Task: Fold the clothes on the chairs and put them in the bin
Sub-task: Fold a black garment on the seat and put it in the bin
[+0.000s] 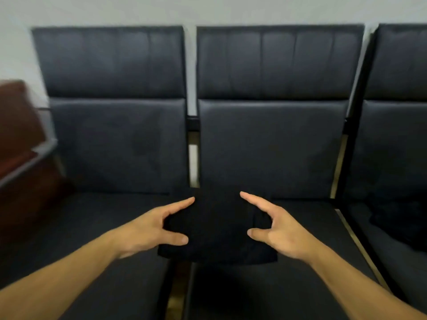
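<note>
Row of 3 dark padded chairs against a pale wall. Folded black garment (218, 229) lies across the front edges of the left chair (111, 144) and middle chair (272, 144), bridging the gap between seats. Left hand (150, 229) and right hand (282, 229) flank it, fingers straight, thumbs spread wide, touching its sides, not gripping. Another dark garment (397, 218) heaped on the right chair (397, 135). Brown bin (18, 144) at far left, blurred.

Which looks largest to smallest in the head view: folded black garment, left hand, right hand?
1. folded black garment, clearly the largest.
2. left hand and right hand look alike in size, so they are not ranked.
</note>
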`<state>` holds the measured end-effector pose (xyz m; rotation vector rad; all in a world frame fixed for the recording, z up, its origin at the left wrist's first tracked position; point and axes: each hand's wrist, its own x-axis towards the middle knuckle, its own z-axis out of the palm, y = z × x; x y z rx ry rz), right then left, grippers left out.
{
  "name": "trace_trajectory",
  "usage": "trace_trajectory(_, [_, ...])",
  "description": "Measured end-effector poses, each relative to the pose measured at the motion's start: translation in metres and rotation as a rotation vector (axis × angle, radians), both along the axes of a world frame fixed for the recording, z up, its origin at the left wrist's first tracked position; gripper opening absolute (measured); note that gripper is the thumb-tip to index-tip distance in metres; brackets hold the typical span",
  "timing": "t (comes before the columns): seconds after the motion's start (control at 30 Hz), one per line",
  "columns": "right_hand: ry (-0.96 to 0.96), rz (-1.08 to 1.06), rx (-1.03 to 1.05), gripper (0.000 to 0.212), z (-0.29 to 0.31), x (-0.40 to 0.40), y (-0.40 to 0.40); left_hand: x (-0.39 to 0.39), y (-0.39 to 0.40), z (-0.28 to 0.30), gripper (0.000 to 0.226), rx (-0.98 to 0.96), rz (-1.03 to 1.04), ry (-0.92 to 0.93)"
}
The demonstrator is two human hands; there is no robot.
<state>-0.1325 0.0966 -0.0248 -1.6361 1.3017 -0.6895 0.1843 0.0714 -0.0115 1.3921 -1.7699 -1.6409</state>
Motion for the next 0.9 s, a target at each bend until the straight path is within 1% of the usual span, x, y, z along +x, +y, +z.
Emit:
trace_trajectory(0.17, [0.007,0.229,-0.083,0.086,0.065,0.079,0.039,0.079,0.108,0.083,0.09,-0.113,0.177,-0.042])
trace_trajectory(0.2, [0.009,0.297,-0.105,0.087,0.086,0.109,0.063,0.104,0.155,0.107,0.09,-0.135,0.236,-0.064])
trace_trajectory(0.23, [0.003,0.319,-0.113,0.089,0.094,0.121,0.072,0.113,0.172,0.113,0.091,-0.151,0.254,-0.058])
trace_trajectory(0.3, [-0.004,0.424,-0.137,0.093,0.117,0.166,0.109,0.144,0.245,0.134,0.092,-0.181,0.376,-0.1])
trace_trajectory(0.4, [-0.003,0.581,-0.17,0.096,0.127,0.223,0.155,0.176,0.34,0.145,0.093,-0.187,0.54,-0.142])
trace_trajectory(0.43, [0.001,0.649,-0.187,0.096,0.128,0.248,0.178,0.188,0.384,0.148,0.093,-0.186,0.619,-0.16])
trace_trajectory(0.53, [0.0,0.796,-0.147,0.096,0.122,0.3,0.223,0.209,0.467,0.14,0.093,-0.17,0.762,-0.193])
trace_trajectory(0.67, [0.042,0.963,-0.108,0.098,0.099,0.361,0.275,0.225,0.558,0.117,0.092,-0.107,0.933,-0.165])
trace_trajectory(0.8, [0.192,1.119,-0.101,0.097,0.06,0.421,0.33,0.237,0.641,0.062,0.094,-0.002,1.115,-0.116])
trace_trajectory(0.9, [0.251,1.193,-0.101,0.098,0.031,0.452,0.357,0.249,0.676,0.019,0.097,0.031,1.185,-0.108])
